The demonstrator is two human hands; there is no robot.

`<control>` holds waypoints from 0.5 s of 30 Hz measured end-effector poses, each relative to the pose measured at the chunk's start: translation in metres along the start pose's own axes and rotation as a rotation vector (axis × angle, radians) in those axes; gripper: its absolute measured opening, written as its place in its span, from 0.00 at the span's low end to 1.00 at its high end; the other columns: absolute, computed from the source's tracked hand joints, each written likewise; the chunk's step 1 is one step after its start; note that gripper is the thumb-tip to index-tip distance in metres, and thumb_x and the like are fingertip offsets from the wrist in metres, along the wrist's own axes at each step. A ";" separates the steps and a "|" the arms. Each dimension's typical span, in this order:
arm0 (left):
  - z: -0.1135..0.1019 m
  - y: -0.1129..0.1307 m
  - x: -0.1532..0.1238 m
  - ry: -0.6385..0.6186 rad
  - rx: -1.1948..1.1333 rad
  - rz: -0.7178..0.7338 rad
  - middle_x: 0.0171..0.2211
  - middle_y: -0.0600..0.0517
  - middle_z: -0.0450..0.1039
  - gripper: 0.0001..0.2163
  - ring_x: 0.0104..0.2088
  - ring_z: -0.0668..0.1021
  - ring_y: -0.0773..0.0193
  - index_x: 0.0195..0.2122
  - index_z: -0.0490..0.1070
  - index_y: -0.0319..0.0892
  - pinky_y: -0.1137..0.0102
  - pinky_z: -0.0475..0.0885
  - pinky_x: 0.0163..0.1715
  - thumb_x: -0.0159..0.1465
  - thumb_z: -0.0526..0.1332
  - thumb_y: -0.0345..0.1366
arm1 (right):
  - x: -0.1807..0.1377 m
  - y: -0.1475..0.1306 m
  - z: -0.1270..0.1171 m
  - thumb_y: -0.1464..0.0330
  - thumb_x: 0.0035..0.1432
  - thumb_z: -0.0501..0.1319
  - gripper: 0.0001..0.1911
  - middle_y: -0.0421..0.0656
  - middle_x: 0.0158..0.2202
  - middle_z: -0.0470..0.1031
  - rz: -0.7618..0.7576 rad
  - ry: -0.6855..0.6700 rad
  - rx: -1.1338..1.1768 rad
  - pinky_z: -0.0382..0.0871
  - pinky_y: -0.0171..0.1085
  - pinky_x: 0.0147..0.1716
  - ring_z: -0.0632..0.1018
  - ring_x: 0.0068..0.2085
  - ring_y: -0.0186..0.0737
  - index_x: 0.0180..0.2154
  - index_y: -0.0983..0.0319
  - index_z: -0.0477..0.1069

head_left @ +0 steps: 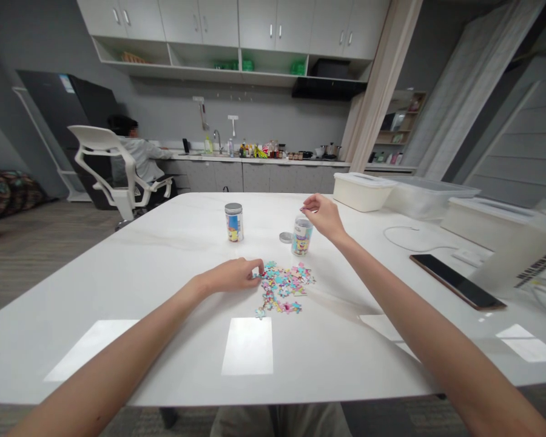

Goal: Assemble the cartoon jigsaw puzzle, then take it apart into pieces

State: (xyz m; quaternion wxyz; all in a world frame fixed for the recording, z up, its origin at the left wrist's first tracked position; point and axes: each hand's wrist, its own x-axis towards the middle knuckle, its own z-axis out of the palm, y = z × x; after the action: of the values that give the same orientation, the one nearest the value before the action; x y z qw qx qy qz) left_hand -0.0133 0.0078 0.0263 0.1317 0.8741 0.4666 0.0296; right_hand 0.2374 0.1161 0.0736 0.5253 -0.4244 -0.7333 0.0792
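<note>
A loose pile of colourful jigsaw puzzle pieces (284, 282) lies on the white table. At its left edge is my left hand (234, 275), with thumb and forefinger curled around a bluish puzzle piece (256, 276). Behind the pile stands an open clear jar (301, 237) with a cartoon label and pieces inside. Just above its mouth, my right hand (325, 215) pinches a small puzzle piece (303, 209), mostly covered by the fingers. The jar's round metal lid (286, 237) rests on the table beside it. Further left, a second cartoon jar (233, 223) stands upright with its silver lid on.
A phone (455, 280) and a white cable (418, 243) lie on the right of the white table (173, 243). Plastic storage boxes (364, 193) line the far right side. A person (141, 158) sits in a white chair beyond the table, facing the kitchen counter (200, 159).
</note>
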 end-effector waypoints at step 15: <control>0.000 0.001 0.000 0.012 0.026 0.003 0.22 0.55 0.70 0.12 0.23 0.71 0.65 0.46 0.68 0.46 0.72 0.61 0.24 0.63 0.54 0.41 | -0.005 -0.008 -0.008 0.75 0.50 0.55 0.08 0.41 0.30 0.78 -0.024 -0.001 -0.060 0.68 0.39 0.37 0.78 0.34 0.40 0.34 0.61 0.69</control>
State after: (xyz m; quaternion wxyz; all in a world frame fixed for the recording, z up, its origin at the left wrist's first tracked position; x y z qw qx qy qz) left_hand -0.0122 0.0075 0.0268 0.1173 0.8764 0.4663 0.0290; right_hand 0.2403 0.1051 0.0779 0.5127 -0.4311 -0.7407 0.0512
